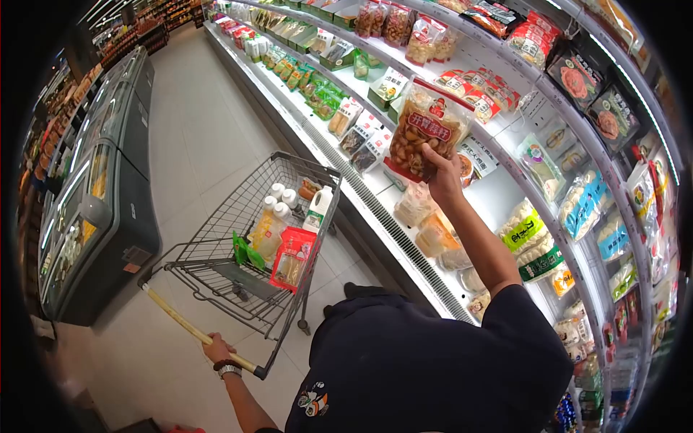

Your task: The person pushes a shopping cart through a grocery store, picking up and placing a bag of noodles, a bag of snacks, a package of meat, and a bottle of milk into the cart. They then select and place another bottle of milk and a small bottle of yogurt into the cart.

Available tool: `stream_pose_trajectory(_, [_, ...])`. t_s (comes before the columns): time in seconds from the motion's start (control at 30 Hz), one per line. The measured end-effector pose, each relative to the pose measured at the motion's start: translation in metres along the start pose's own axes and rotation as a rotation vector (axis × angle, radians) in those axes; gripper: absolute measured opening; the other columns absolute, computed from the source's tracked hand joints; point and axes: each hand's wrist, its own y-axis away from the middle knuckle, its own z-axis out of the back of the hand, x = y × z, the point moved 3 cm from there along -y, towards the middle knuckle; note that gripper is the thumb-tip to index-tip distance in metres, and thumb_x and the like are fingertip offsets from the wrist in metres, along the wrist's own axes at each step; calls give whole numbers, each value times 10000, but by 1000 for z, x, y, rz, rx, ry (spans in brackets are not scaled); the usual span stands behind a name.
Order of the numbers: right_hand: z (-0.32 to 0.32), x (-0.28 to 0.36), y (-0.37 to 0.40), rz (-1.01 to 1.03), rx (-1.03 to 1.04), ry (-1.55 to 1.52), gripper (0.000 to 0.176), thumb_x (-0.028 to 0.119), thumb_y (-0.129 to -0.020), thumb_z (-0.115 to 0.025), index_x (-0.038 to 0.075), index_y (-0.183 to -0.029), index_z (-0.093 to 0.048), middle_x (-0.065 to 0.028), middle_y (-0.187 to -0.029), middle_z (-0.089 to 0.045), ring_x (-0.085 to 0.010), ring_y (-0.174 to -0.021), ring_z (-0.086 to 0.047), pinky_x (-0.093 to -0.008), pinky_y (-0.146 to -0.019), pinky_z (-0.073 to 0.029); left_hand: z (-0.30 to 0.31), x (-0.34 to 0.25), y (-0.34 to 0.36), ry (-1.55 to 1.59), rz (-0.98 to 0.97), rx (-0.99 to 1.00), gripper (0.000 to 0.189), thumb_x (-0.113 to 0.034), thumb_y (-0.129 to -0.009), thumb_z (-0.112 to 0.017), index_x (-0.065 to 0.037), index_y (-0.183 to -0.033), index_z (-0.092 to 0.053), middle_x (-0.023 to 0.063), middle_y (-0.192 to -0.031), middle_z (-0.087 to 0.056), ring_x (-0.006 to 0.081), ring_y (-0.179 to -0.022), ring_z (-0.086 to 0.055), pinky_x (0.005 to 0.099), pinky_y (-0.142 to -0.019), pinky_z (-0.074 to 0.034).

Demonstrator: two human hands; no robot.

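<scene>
the right hand [444,177] grips a clear bag of brown, nut-like pieces [424,119] by its lower right corner, thumb pressed on the front, the other fingers mostly hidden behind. the bag has a red label and hangs raised in front of the lit refrigerated case [364,193], its top leaning slightly to the right.

the left hand [219,348] is closed around the yellow handle bar [180,320] of the wire shopping cart [309,163], nearer the bar's right end; a dark bead bracelet [224,364] and a metal-banded watch [230,370] sit at that wrist.

inside the cart, a white jug with a green label [316,211] stands near the front right corner, just beside white-capped bottles of yellowish liquid [267,229]. a red packet [292,258] lies toward the cart's right edge, and a green packet [247,251] sits left of it.
</scene>
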Motion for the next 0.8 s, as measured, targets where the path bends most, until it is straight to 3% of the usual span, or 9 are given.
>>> stream_pose_trajectory(0.43, [-59,-18,-227,391,90,79,442,3,-827,-775,51,-1204,-549,-88,-1121,-684,-196,-977,-689,-330,-816,-597,-63,-3,-91,-56,-27,-47,151,-31,-898,-565,-61,-1022,-483,39,-603,-479,139,-334,-431,299,-291,-367])
stream_pose_trajectory(0.6, [-69,-47,-361,620,67,189,523,9,-794,-810,49,-1245,-550,-69,-1133,-677,-182,-1013,-661,-333,-933,-526,-95,1,-122,20,26,-71,145,-14,-894,-560,-69,-992,-468,25,-565,-456,128,-325,-405,293,-269,-323])
stream_pose_trajectory(0.8, [-63,-59,-487,686,22,328,496,55,-780,-833,41,-1192,-557,-56,-1091,-682,-154,-980,-651,-321,-890,-534,-107,-3,-133,-25,66,-164,137,-60,-905,-600,-69,-958,-474,14,-512,-424,132,-305,-381,300,-266,-297])
